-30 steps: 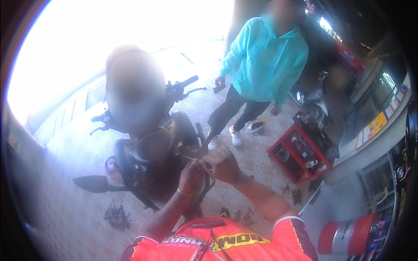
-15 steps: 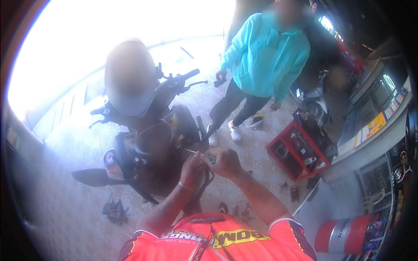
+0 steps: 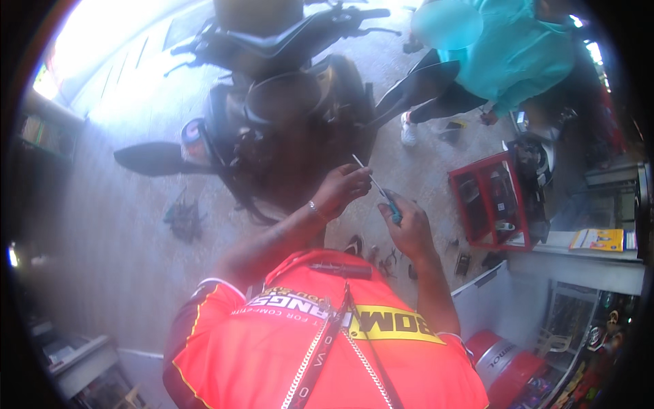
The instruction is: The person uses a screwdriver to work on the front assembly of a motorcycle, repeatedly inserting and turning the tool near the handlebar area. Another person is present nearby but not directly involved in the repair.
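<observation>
My right hand (image 3: 411,225) is wrapped round the teal handle of a screwdriver (image 3: 376,184). Its thin metal shaft points up and to the left. Around the upper shaft, the fingers of my left hand (image 3: 344,189) are pinched, with the tip sticking out beyond them. Both hands are in front of the dark motorcycle (image 3: 286,129), whose front body is right ahead of me. The screwdriver's tip looks apart from the motorcycle, just short of its lower right side.
A person in a turquoise hoodie (image 3: 511,54) stands beyond the motorcycle, at the right. On the floor are a red tool cart (image 3: 487,167) and a heap of dark parts (image 3: 185,217). A red and silver drum (image 3: 501,361) stands at the lower right.
My view has tilted down and shifted, so the motorcycle appears higher. My hands have drawn apart along the screwdriver, the right lower on the handle, the left up the shaft.
</observation>
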`<state>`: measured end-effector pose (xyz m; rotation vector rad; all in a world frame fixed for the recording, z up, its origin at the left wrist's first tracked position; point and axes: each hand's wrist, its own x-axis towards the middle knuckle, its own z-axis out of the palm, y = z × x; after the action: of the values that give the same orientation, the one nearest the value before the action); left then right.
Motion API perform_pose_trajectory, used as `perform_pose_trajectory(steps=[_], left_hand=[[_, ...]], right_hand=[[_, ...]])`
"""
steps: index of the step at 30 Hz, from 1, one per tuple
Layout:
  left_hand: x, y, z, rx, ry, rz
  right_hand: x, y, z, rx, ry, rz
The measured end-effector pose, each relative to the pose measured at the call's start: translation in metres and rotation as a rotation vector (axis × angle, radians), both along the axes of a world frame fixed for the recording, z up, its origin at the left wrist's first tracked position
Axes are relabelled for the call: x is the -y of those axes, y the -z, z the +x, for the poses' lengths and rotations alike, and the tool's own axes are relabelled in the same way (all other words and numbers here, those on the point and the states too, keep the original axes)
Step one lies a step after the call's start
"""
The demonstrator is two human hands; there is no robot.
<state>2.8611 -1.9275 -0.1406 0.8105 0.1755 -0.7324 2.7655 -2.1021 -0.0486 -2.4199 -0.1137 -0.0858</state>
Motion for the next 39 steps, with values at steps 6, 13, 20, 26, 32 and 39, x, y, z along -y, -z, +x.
perform_pose_trajectory(steps=[6,13,20,26,32,39], left_hand=[[-0.008,0.044,-0.010,0.012,0.072,0.004],[-0.012,0.062,-0.010,0.008,0.047,-0.016],[-0.058,0.091,-0.033,-0.085,-0.023,0.048],[-0.071,0.085,-0.044,-0.113,-0.028,0.041],[-0.029,0.055,-0.037,-0.001,-0.069,-0.189],[0.010,0.046,-0.032,0.082,-0.040,-0.007]], right_hand=[[-0.010,0.053,-0.017,-0.089,0.075,0.028],[-0.009,0.063,-0.004,-0.089,0.018,-0.019],[-0.055,0.080,-0.018,-0.048,-0.019,-0.048],[-0.069,0.082,-0.030,-0.021,-0.016,-0.045],[-0.021,0.039,0.002,0.117,-0.212,-0.342],[0.013,0.014,0.008,-0.325,0.010,0.126]])
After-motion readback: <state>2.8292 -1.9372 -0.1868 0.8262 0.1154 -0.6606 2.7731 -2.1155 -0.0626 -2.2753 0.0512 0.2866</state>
